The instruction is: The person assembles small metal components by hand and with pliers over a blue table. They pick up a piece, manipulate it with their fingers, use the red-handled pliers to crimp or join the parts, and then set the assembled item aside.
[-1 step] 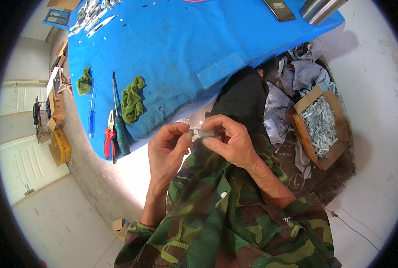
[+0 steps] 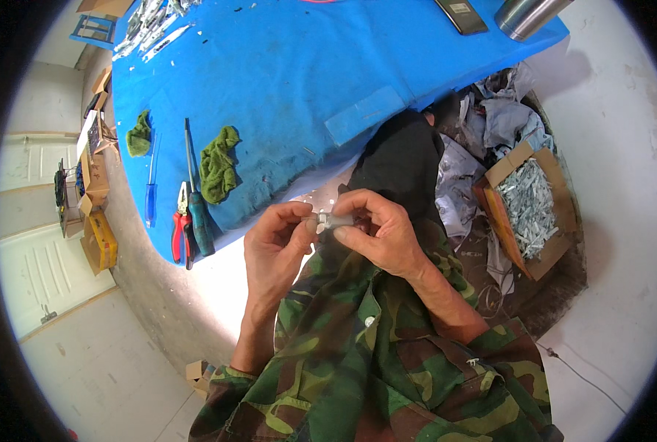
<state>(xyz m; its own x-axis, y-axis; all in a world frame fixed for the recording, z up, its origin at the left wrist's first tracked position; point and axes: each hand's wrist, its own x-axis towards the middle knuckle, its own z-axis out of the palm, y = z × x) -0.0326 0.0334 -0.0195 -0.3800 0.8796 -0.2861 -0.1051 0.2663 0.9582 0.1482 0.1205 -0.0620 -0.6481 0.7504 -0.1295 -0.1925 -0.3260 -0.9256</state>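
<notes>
Over my lap, both hands pinch a small pale-grey cylindrical piece (image 2: 337,220). My left hand (image 2: 277,239) grips its left end between thumb and fingers. On the right, my right hand (image 2: 378,228) has its thumb and forefinger closed round the body of the piece. A whitish bit shows between the two sets of fingertips. The fingers hide much of the piece, and its exact kind cannot be made out.
On the blue-covered table (image 2: 291,88) lie red-handled pliers (image 2: 182,228), a teal-handled screwdriver (image 2: 199,221), a blue screwdriver (image 2: 151,195), green cloths (image 2: 219,166) and a phone (image 2: 462,16). A metal cup (image 2: 523,18) sits far right. A cardboard box (image 2: 505,228) holds many silvery pieces.
</notes>
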